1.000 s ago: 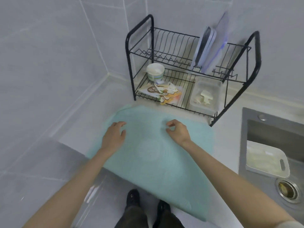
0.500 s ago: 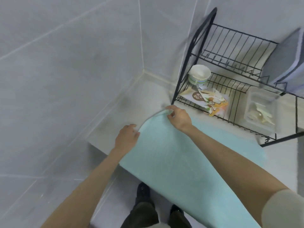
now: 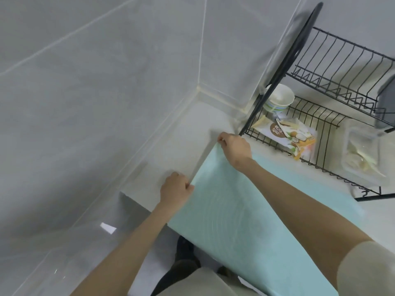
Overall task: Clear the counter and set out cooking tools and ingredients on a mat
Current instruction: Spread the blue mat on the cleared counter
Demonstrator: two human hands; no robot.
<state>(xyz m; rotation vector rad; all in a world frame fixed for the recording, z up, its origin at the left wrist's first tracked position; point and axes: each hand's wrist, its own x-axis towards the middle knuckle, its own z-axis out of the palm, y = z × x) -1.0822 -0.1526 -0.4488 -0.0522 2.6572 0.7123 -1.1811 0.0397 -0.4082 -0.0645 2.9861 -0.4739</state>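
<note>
A pale teal mat (image 3: 239, 210) lies on the light counter (image 3: 171, 150) and hangs over its front edge. My left hand (image 3: 176, 188) pinches the mat's left edge near the counter front. My right hand (image 3: 234, 146) pinches the mat's far left corner, just beside the foot of a black wire dish rack (image 3: 320, 103). On the rack's lower shelf sit a white bowl (image 3: 277, 100), a snack packet (image 3: 286, 133) and a clear plastic box (image 3: 365, 152).
Tiled walls meet in a corner behind the counter on the left. A grey board (image 3: 386, 103) stands in the rack's upper tier at the right edge. Below the counter edge I see the floor and my shoes (image 3: 186, 251).
The view swung left. Both hands slid from the mat's middle to its left edge and took hold of it, the right hand at the far corner by the rack.
</note>
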